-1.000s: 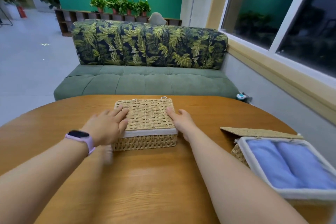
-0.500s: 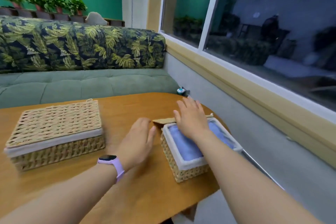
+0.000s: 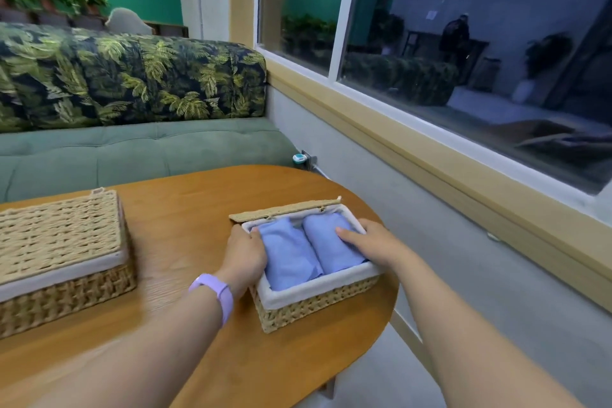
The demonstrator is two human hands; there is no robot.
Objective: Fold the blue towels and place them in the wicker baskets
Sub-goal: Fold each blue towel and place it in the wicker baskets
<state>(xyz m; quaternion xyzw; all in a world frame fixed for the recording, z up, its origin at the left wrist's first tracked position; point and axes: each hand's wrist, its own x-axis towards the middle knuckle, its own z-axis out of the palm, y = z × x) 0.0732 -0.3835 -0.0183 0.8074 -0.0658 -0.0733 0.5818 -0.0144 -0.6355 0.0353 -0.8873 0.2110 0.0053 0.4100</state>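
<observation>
— Gripping the open basket (image 3: 318, 303): the left hand (image 3: 245, 258) curls over its near-left rim, the right hand (image 3: 374, 243) lies over the right rim, thumb on a towel.

— And the towels (image 3: 306, 250)?

— Two blue rolls lie side by side inside. The basket sits near the counter (image 3: 198, 209) edge; the other basket (image 3: 59, 258) is closed, well apart.

— The risk?

— A pull toward the edge could tip it off. The lid (image 3: 284, 209) hangs behind; shutting it fast might catch a finger.
</observation>
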